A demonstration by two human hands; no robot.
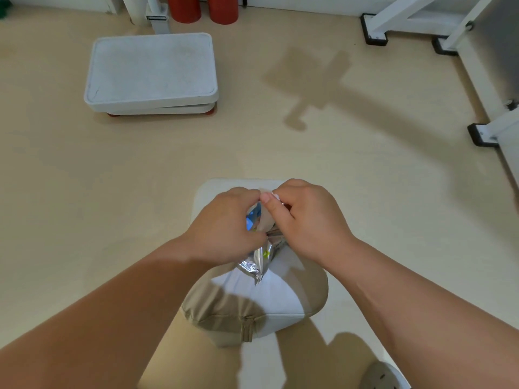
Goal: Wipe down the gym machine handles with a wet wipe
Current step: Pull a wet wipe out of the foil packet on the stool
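Observation:
A silvery foil wet-wipe packet [257, 265] with blue and green print is held between both hands above a beige padded seat [280, 304]. My left hand [227, 226] grips the packet's left side. My right hand [306, 220] pinches a pale flap or wipe edge [265, 217] at the packet's top. The packet's upper part is mostly hidden by my fingers. No machine handle is in view.
A white step platform [151, 71] lies on the beige floor at upper left, with two red rollers [205, 8] behind it. White machine frame legs with black feet [375, 30] stand at upper right and along the right edge. A shoe [383, 376] shows at bottom right.

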